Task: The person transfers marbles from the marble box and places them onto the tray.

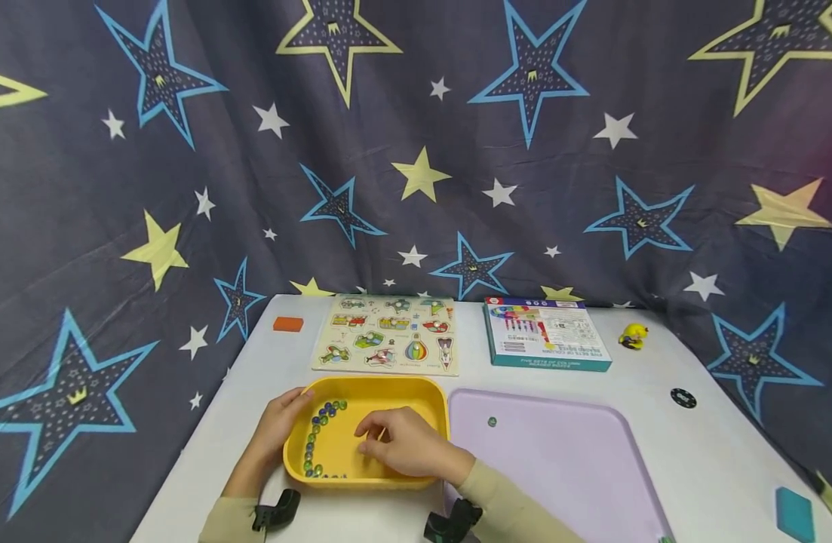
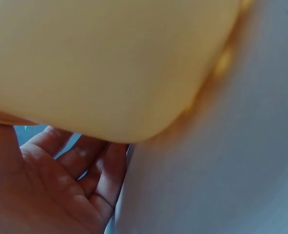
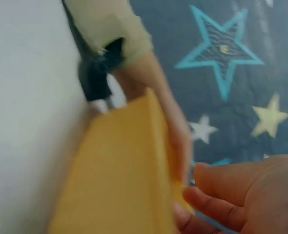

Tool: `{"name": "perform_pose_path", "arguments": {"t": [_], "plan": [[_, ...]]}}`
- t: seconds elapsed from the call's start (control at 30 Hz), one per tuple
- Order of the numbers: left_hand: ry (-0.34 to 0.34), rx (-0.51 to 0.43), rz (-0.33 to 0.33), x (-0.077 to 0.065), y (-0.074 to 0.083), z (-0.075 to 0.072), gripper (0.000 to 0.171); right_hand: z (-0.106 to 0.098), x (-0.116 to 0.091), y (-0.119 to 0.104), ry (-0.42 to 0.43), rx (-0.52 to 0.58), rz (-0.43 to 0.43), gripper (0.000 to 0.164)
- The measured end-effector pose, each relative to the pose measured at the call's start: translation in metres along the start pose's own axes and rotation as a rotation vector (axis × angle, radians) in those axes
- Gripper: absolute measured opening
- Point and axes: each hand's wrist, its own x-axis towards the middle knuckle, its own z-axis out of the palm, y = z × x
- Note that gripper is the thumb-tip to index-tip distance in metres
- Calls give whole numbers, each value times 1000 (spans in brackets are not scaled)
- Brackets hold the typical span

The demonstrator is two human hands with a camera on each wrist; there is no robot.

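Note:
A yellow plastic tub [image 1: 366, 483] stands in front of the person, with several glass marbles [image 1: 310, 446] in a curved line along its left side. My left hand [image 1: 280, 422] holds the tub's left wall, thumb at the rim and fingers along the outside. In the left wrist view those fingers [image 2: 90, 165] show beside the tub's pale underside. My right hand [image 1: 409, 441] hovers over the right half of the tub, fingers loosely bent and thumb apart from the index finger, no marble visible between them. A lone green marble [image 1: 492, 421] lies on the purple tray.
The purple tray [image 1: 544, 467] lies right of the tub. Behind stand a wooden picture puzzle [image 1: 388, 335] and a boxed bead set [image 1: 548, 335]. An orange block [image 1: 288, 324], a yellow duck figure [image 1: 633, 335], a black disc [image 1: 683, 398] and a teal block [image 1: 794, 514] lie around.

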Motion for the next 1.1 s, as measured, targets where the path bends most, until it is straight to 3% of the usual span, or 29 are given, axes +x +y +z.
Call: {"name": "perform_pose_path", "arguments": {"t": [0.3, 0.47, 0.73, 1.1], "plan": [[-1, -20, 7, -3, 2, 0, 49, 29, 25, -8, -248, -42, 116, 24], [0, -28, -13, -3, 2, 1, 47, 38, 33, -8, -269, -7, 154, 14], [2, -14, -10, -3, 3, 1, 47, 42, 38, -8, -319, 44, 118, 9], [13, -11, -8, -2, 1, 1, 48, 42, 37, -4, -341, 91, 159, 20]]}}
